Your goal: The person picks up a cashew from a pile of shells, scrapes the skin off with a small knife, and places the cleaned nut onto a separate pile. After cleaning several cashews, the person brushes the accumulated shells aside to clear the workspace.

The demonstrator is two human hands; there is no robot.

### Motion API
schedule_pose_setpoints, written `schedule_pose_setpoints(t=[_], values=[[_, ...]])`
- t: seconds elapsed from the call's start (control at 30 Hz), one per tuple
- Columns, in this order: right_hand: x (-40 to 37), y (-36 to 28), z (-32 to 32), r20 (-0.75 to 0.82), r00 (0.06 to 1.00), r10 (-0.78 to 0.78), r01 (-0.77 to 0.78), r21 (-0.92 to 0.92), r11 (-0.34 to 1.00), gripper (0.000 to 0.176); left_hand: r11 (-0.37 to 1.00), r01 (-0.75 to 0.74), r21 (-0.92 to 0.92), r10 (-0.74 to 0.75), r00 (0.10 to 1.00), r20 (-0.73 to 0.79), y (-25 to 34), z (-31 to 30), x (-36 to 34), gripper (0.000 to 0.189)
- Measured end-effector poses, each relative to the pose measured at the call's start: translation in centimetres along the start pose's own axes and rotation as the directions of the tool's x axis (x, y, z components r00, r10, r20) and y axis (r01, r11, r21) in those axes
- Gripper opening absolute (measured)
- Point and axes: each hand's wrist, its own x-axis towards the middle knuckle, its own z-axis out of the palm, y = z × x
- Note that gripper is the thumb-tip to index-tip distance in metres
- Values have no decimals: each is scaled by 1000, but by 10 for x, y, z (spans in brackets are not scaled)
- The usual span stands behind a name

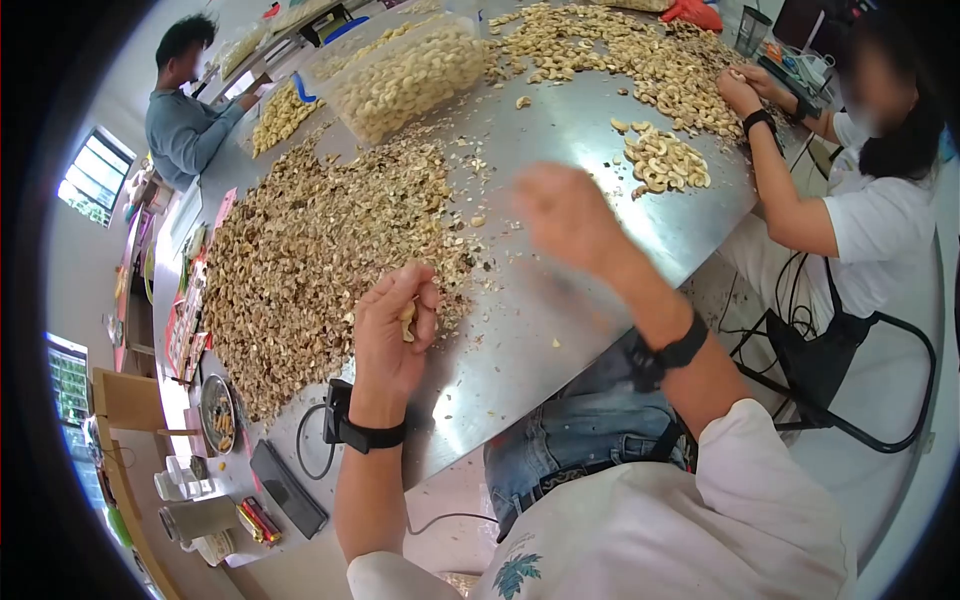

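My left hand (pixel 392 325) is closed around pale cashew nuts (pixel 408 318), held at the near right edge of a large brown heap (pixel 320 240) of what look like cashew skins and unpeeled pieces. Above the bare metal, right of that heap, my right hand (pixel 565 210) is smeared by motion, so its fingers cannot be made out. A small pile of peeled cashews (pixel 665 160) lies on the metal table (pixel 530 320) beyond my right hand. Dark bands circle both of my wrists.
A clear plastic bin (pixel 410 85) full of pale cashews stands behind the heap. More cashews (pixel 600 45) spread across the far table. One person (pixel 840 180) handles nuts at right; another (pixel 185 120) sits far left. A metal bowl (pixel 217 410) and a black phone-like slab (pixel 288 488) lie at near left.
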Motion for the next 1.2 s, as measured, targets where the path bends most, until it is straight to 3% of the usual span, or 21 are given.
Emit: schedule_pose_setpoints(t=[0.07,0.17,0.27,0.3,0.4,0.5,0.6,0.63,0.77,0.93,1.2], values=[[13,34,-24,-73,993,94,-98,-60,993,17,1000,-14,-10,14,1000,-13,3,0,-2,23],[34,49,-39,121,928,353,-327,-193,925,17,999,-30,-28,30,1000,10,5,-4,-2,20],[33,57,-19,224,953,205,-191,-82,978,17,999,-38,7,38,999,22,5,-4,0,19],[32,60,-10,212,973,97,-76,-104,992,17,999,-37,30,36,999,19,4,-4,0,18],[33,54,-3,350,913,212,-160,-171,972,15,989,-84,119,83,996,11,4,2,-2,18],[32,38,-4,333,924,186,-203,17,979,14,988,-113,103,113,994,10,2,2,0,18],[22,-5,-11,479,822,308,-511,384,769,15,981,-162,108,161,987,21,-2,3,-1,23],[17,-5,-2,479,848,225,-482,523,703,9,977,-178,114,177,984,19,-3,5,-1,24],[3,-31,15,484,860,163,-494,703,511,8,973,-201,115,201,980,9,-5,5,-2,28],[-1,-47,21,474,871,130,-472,733,489,7,970,-229,82,229,973,7,-4,1,-2,28],[-3,-54,18,514,851,112,-499,722,480,9,938,-293,183,295,955,20,0,2,-5,20]])
